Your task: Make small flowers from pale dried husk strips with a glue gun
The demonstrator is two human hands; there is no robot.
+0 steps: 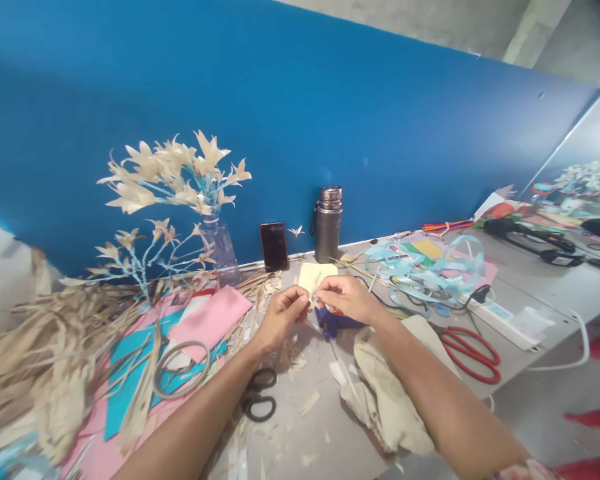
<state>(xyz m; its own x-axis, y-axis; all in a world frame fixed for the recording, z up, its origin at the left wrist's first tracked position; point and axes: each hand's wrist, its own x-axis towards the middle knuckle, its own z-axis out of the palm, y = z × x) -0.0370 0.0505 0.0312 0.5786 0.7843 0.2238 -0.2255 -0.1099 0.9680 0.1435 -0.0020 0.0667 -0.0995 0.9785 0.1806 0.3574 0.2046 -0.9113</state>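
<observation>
My left hand and my right hand meet over the middle of the table, thumbs and fingers pinched close together. Between the fingertips is something small and pale, too small to make out. Just behind them lies a pale yellow pad. A blue tool, perhaps a glue gun, sits under my right hand, partly hidden by it. Black-handled scissors rest beside my left forearm. Beneath my right forearm is a crumpled beige cloth.
Dried husks, pink sheets and a tape ring cover the left. Husk flowers stand in a clear vase. A phone and steel flask line the blue wall. Rightward are blue ribbon, red-handled scissors and a power strip.
</observation>
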